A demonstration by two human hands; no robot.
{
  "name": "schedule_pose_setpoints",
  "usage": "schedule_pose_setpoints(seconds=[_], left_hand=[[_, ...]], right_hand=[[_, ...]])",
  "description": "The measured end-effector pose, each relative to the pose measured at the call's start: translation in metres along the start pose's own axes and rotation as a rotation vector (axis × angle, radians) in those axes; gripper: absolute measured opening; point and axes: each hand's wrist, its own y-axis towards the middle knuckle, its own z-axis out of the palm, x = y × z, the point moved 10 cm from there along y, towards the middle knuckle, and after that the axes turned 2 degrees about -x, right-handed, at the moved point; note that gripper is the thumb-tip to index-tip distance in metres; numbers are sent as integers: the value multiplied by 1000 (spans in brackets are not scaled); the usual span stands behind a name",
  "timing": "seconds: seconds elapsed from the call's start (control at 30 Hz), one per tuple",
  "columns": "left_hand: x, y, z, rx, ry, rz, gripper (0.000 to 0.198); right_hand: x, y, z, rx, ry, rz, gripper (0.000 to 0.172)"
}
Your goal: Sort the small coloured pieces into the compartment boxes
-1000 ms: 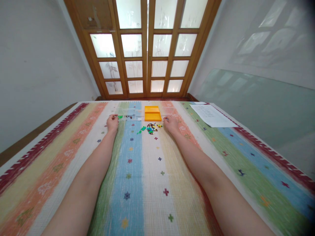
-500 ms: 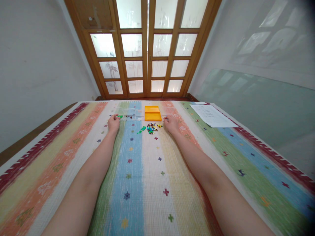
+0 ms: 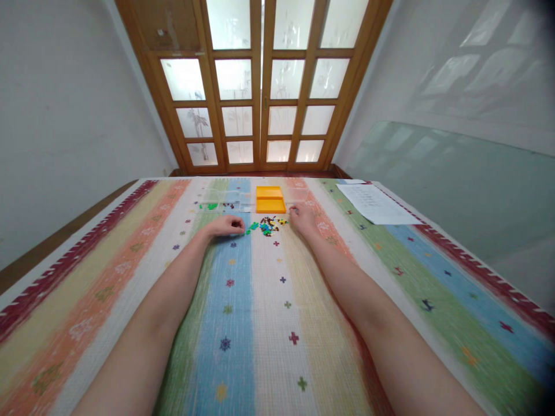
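A heap of small coloured pieces (image 3: 269,225) lies on the striped cloth (image 3: 260,300), just in front of an orange tray (image 3: 269,199). My left hand (image 3: 226,225) rests on the cloth left of the heap, fingers curled together beside a few green pieces (image 3: 251,227); what it holds, if anything, is too small to make out. My right hand (image 3: 302,219) lies right of the heap with its fingers bent toward the pieces. A clear box (image 3: 222,200) with green and dark pieces inside stands left of the orange tray.
A white printed sheet (image 3: 373,203) lies at the far right of the cloth. Wooden glazed doors (image 3: 264,86) stand beyond the far edge. A glass pane (image 3: 451,179) leans against the right wall.
My left hand has left the clear box and moved right and nearer, to the green pieces by the heap. The right hand has stayed in place.
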Motion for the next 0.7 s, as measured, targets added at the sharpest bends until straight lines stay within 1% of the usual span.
schedule_pose_setpoints(seconds=[0.07, 0.2, 0.27, 0.43, 0.57, 0.7], left_hand=[[-2, 0, 4, 34, 7, -5, 29], [-2, 3, 7, 36, 59, 20, 25], [-1, 5, 6, 5, 89, 21, 21], [-3, 6, 1, -132, 219, 32, 19], [-9, 7, 5, -185, 239, 84, 24], [-15, 10, 8, -237, 286, 133, 23]], right_hand=[[1, 0, 0, 2, 2, -5, 32], [2, 0, 0, -4, 10, -18, 30], [2, 0, 0, -13, 9, -20, 30], [0, 0, 2, -14, -2, -12, 30], [1, 0, -1, -17, 4, -19, 30], [3, -1, -2, -15, 8, -24, 30]])
